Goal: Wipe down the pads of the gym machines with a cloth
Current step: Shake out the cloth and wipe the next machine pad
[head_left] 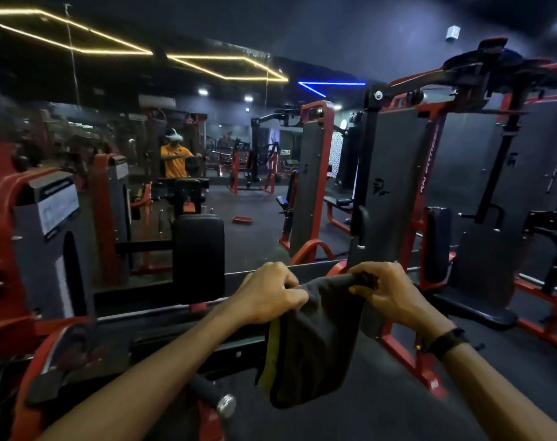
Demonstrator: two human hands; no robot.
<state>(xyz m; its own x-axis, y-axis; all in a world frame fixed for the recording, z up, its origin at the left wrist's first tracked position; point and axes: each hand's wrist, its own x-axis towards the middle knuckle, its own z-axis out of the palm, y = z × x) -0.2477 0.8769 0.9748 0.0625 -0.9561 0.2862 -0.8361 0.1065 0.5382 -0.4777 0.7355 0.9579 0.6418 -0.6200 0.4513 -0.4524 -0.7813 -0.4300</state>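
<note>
Cloth hangs between left hand and right hand, each grip clenched on its top edge.

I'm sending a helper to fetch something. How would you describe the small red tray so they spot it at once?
Look at the wall mirror ahead. On the dark floor seen in it, the red tray lies alone in the open, low and flat, unlike the tall red machine frames around.
</note>
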